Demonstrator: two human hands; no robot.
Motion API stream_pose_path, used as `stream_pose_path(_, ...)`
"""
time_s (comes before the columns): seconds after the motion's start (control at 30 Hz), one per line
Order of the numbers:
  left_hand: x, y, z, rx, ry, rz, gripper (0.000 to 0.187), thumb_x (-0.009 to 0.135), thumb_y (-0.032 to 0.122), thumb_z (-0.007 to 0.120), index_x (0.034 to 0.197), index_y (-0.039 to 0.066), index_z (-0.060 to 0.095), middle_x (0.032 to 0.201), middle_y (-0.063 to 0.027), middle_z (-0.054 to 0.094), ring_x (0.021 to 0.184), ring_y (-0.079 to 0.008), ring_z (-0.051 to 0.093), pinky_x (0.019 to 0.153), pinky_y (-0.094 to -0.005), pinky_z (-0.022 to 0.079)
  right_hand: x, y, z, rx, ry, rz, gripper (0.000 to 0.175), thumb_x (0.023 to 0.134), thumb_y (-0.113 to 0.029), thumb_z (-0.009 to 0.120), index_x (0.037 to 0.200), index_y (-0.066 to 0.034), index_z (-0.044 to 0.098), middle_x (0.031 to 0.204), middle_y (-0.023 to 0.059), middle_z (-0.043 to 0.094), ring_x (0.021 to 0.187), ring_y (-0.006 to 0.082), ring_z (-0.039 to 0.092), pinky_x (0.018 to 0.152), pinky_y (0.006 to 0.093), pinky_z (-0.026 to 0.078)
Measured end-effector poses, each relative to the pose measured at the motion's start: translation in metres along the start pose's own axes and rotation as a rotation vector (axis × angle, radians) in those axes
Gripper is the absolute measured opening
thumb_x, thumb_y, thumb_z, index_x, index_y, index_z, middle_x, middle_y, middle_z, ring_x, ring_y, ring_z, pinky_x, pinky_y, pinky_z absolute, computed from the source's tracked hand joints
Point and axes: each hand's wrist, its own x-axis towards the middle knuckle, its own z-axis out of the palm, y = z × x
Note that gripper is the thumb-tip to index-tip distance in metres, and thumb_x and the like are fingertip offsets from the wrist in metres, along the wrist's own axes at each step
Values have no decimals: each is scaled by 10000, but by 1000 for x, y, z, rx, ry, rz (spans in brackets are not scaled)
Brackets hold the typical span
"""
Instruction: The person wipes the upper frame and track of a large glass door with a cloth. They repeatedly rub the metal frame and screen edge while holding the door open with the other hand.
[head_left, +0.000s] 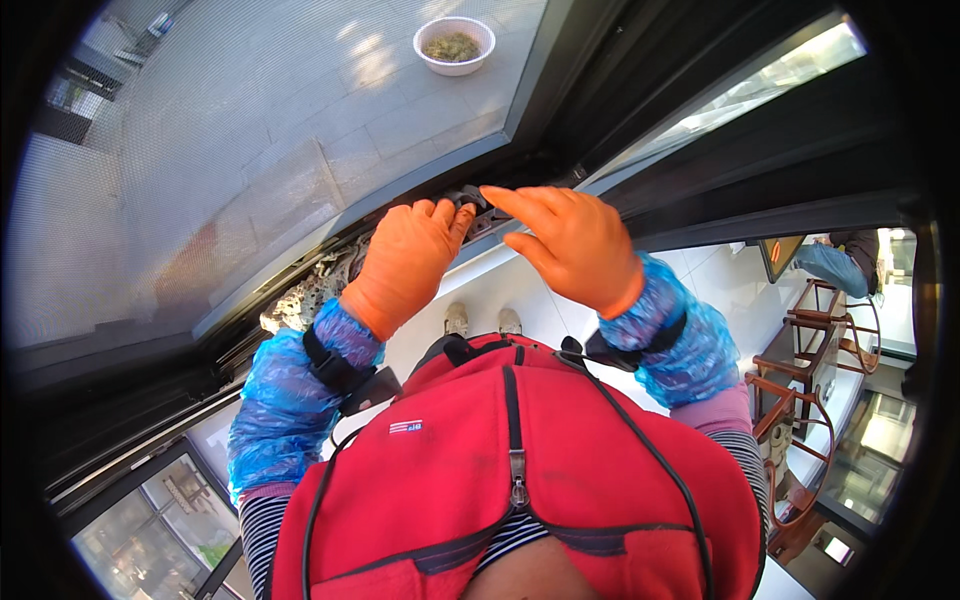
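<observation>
Both hands wear orange rubber gloves, with blue plastic sleeve covers at the wrists. My left hand (412, 259) is at the dark track of a window or door frame (360, 232), its fingers bent against a dark grey cloth-like piece (466, 196). Whether the fingers grip that piece is hidden. Close on its right, my right hand (574, 244) is held over the same track, index finger and thumb apart, the fingertip near the dark piece. A crumpled, light, mottled piece (307, 296) lies along the track below my left hand.
A mesh screen (225, 172) fills the upper left; beyond it a white basin (454, 66) holds plant matter. Dark frame profiles (750, 157) run along the upper right. Wooden chairs (799, 420) stand at the right, and a seated person (840, 262) is behind them.
</observation>
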Motion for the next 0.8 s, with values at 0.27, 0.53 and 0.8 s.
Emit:
stream_pose_path(0.27, 5, 9, 13, 66, 141, -227, 351, 823, 93, 654, 1167, 36, 686, 858, -94, 607, 818, -307, 595, 697, -424, 462, -59, 18, -103, -294, 725, -455, 232, 769, -126, 798, 999, -104, 791, 1076, 25, 724, 925, 219, 712, 784, 341, 597)
stream_pose_path(0.53, 33, 27, 9, -25, 49, -283, 434, 776, 42, 653, 1209, 21, 669, 907, -123, 653, 859, -342, 616, 745, -446, 488, -47, 33, -85, -694, 856, -383, 306, 777, -221, 851, 1078, -234, 798, 1077, -71, 685, 947, 128, 663, 810, 250, 526)
stream_pose_path(0.8, 11, 16, -19, -260, 21, -242, 483, 791, -12, 606, 1268, 53, 641, 1256, -158, 689, 1010, -377, 649, 878, -444, 535, -45, 38, -78, -675, 921, -379, 370, 773, -220, 853, 1130, -296, 793, 1122, -106, 655, 999, 98, 601, 805, 269, 390)
